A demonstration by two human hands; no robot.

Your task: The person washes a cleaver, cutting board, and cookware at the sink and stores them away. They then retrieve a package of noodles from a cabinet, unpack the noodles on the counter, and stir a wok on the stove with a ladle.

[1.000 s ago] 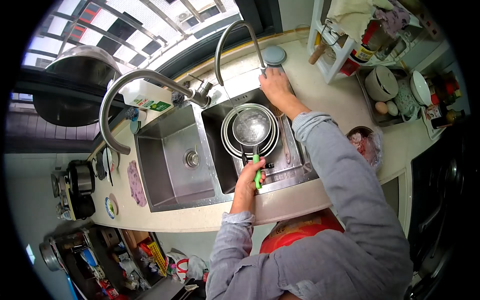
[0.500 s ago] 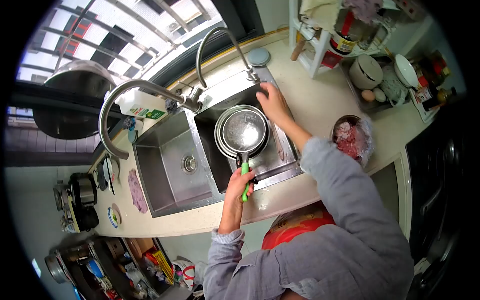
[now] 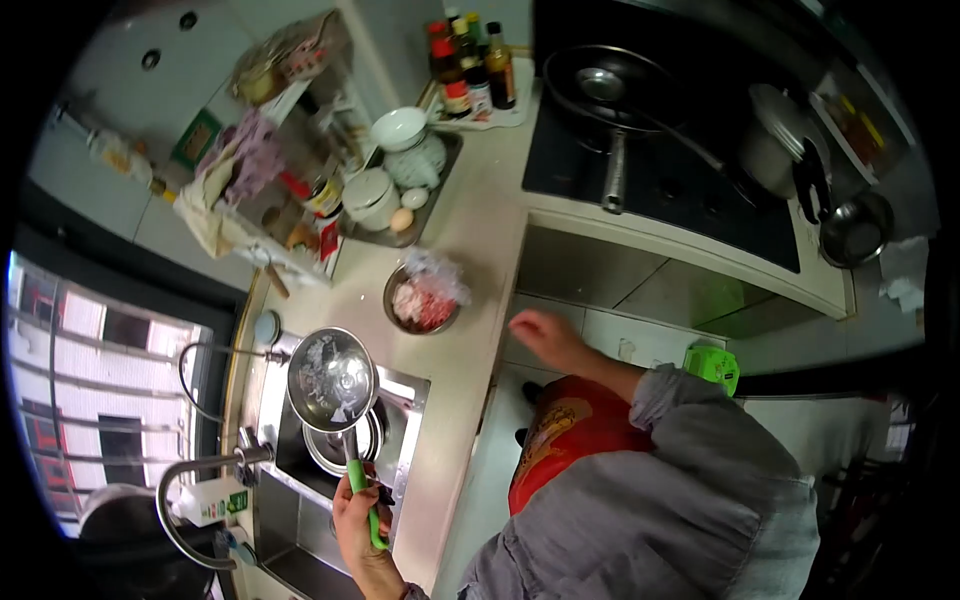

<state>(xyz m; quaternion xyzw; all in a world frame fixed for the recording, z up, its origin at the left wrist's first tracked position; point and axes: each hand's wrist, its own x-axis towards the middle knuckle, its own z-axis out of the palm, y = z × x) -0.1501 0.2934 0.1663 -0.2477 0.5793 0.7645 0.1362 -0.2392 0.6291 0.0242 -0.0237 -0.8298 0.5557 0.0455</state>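
Note:
My left hand is wrapped round the green handle of a round metal ladle or strainer. Its wet, shiny bowl is raised above the sink, partly covering the nested metal basins there. My right hand hangs over the floor beyond the counter's front edge, touching nothing, its fingers curled together. Between the hands and further up the counter sits a metal bowl of raw meat, with clear plastic at its side.
A pan and a lidded pot stand by the black stove. Sauce bottles, a tray of crockery and eggs, and a white rack line the counter. Two curved faucets rise beside the sink.
The view has turned right towards the stove. My right hand has left the faucet and moved out past the counter. My left hand has lifted the green-handled utensil above the basins.

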